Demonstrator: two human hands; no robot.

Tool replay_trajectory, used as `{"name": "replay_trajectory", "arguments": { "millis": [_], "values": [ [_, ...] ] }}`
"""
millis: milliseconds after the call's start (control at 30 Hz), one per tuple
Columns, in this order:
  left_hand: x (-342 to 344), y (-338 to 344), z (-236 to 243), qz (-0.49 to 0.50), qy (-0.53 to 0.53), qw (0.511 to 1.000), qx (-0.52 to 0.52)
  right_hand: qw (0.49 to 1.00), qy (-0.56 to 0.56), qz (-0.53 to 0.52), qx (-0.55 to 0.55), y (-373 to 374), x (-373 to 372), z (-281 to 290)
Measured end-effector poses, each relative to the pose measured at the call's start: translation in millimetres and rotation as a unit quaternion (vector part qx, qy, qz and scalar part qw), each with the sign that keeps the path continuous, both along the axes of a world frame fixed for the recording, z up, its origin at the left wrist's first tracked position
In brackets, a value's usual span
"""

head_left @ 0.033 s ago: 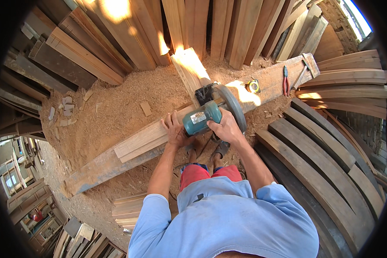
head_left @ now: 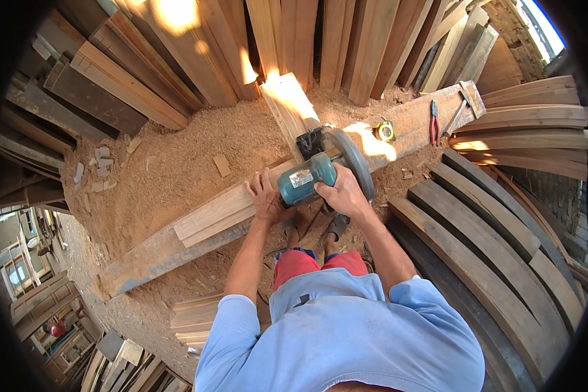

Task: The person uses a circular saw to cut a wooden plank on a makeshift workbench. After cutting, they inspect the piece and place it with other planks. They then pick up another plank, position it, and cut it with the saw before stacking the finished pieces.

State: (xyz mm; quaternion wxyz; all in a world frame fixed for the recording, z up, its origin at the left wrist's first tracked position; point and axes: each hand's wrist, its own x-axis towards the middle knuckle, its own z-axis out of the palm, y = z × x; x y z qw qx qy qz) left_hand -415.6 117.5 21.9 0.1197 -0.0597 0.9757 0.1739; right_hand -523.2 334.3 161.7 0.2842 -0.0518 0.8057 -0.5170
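A teal circular saw with a round grey guard rests across pale planks. My right hand is wrapped round the saw's rear handle, thumb on top. My left hand lies on the planks just left of the motor, fingers spread, with the thumb side close to the housing. Under the planks runs a long worn beam, slanting from lower left to upper right. A short board juts away from me beyond the saw's black base. The blade itself is hidden.
A yellow tape measure, red-handled pliers and another hand tool lie on the beam's far right. Sawdust and offcuts cover the ground. Boards lean along the back; curved timbers are stacked at right.
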Motion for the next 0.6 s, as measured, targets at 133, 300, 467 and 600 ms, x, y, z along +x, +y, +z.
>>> {"name": "replay_trajectory", "arguments": {
  "millis": [133, 300, 467, 600],
  "values": [
    [0.4, 0.6, -0.1, -0.002, 0.000, 1.000, 0.000, 1.000, -0.005, -0.003, 0.000, -2.5, -2.0, 3.9],
    [-2.2, 3.3, 11.5, -0.007, -0.027, 1.000, 0.004, 0.999, 0.033, -0.003, 0.028, 6.1, 7.8, 16.0],
    [1.8, 0.6, 2.3, -0.020, -0.018, 1.000, -0.004, 0.999, 0.031, -0.033, 0.012, 49.8, 34.6, 50.8],
    [3.1, 0.4, 5.1, -0.010, -0.028, 1.000, 0.006, 0.990, -0.071, -0.118, -0.043, 94.4, 61.3, 69.5]
  ]
}}
